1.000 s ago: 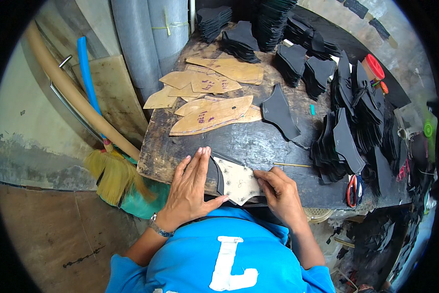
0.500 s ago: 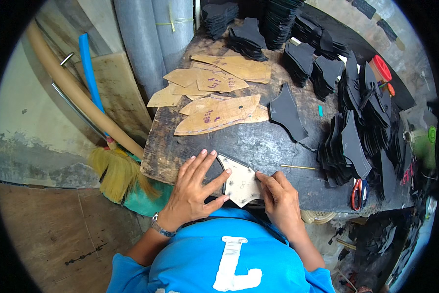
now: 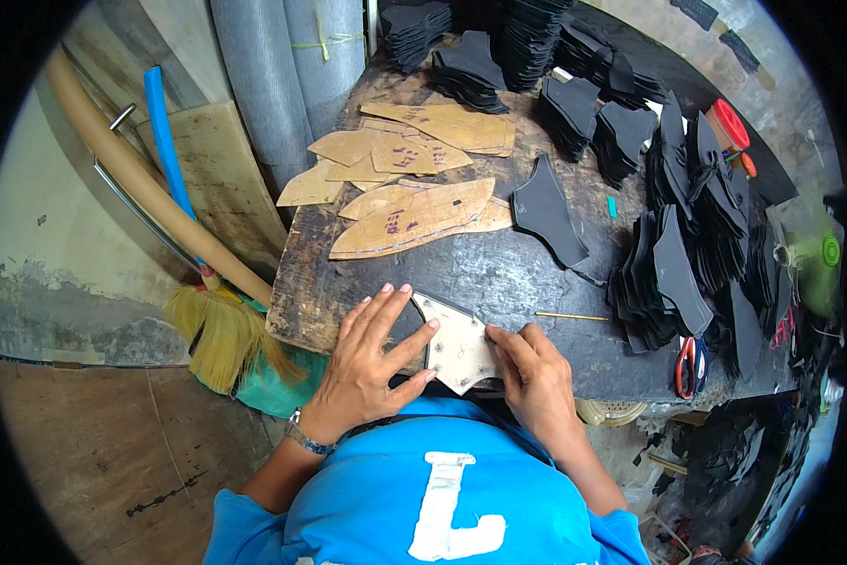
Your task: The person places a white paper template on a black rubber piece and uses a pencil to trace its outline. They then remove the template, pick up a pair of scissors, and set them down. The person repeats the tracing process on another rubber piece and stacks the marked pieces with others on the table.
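Observation:
A pale cardboard pattern piece (image 3: 459,348) lies on a dark sheet at the near edge of the worn black worktable (image 3: 499,273). My left hand (image 3: 372,363) presses flat on its left side, fingers spread. At the pattern's right edge my right hand (image 3: 534,381) has its fingers curled; whether it pinches a small tool is hidden. A thin yellow stick (image 3: 571,316) rests on the table just beyond my right hand.
Tan cardboard templates (image 3: 409,202) are heaped at the table's middle left. Stacks of black cut pieces (image 3: 673,264) crowd the right and far side. Red-handled scissors (image 3: 687,365) lie at the right front edge. A straw broom (image 3: 218,325) and a blue pipe (image 3: 164,151) lean at the left.
Both hands stay on the pale pattern piece with only slight shifts; the view has moved a little closer.

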Available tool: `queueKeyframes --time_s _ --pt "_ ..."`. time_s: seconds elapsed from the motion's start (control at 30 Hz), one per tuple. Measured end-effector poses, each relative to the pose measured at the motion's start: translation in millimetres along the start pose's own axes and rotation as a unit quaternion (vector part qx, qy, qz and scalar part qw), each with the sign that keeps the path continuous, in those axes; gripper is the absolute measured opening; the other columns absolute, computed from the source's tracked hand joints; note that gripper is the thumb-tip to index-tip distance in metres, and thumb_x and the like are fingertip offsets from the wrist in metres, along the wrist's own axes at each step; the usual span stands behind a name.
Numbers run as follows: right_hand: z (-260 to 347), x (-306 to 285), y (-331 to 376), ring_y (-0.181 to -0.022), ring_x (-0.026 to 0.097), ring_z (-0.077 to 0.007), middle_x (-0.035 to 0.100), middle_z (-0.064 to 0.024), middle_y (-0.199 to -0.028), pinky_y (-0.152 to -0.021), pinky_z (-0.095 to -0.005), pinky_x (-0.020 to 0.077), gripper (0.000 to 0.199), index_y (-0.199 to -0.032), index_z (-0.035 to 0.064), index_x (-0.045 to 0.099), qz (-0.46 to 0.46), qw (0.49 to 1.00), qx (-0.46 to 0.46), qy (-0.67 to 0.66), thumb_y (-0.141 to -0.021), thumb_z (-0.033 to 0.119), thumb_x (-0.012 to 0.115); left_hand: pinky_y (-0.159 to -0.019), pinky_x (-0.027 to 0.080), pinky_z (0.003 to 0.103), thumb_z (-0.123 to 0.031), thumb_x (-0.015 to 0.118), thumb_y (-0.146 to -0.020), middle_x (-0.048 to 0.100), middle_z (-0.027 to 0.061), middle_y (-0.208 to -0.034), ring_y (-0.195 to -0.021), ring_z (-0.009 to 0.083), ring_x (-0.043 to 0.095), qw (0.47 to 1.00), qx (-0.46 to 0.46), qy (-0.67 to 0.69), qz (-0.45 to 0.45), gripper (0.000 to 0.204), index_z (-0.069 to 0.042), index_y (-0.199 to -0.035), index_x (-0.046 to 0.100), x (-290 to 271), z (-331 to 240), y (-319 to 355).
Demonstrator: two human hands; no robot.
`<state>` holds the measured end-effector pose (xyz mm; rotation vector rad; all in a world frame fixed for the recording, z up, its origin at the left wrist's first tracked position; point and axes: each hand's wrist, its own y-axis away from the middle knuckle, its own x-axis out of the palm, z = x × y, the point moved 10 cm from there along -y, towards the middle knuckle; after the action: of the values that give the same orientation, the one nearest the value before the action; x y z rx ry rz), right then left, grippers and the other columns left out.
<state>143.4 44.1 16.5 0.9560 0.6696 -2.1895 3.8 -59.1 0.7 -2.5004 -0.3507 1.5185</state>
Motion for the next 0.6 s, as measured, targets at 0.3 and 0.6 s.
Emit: queueKeyframes --time_s 0.3,0.6 --pt "2.6 4.0 -2.1 -0.076 0.063 -0.0319 0.055 -0.0129 -0.085 -0.064 -0.0437 0.0514 0.027 -0.116 0.0051 0.067 0.028 0.999 -0.005 0.038 -0.089 0.008 0.066 -0.115 0.029 0.057 -0.034 0.074 -0.082 0.043 0.0203 -0.152 -0.143 0.0403 0.037 1.000 -0.005 -0.013 0.016 0.061 -0.017 -0.139 0.061 2.2 -2.6 0.1" --pt "-22.3 -32.9 -8.9 -0.091 0.061 -0.0347 0.059 -0.0144 -0.098 -0.077 -0.0455 0.0515 0.027 -0.114 0.0078 0.068 -0.008 0.995 0.006 0.103 -0.088 0.005 0.063 -0.116 0.026 0.059 -0.038 0.076 -0.079 0.043 0.0210 -0.151 -0.145 0.0401 0.033 1.000 -0.018 -0.019 0.013 0.063 -0.016 -0.137 0.061 5.1 -5.4 -1.1"
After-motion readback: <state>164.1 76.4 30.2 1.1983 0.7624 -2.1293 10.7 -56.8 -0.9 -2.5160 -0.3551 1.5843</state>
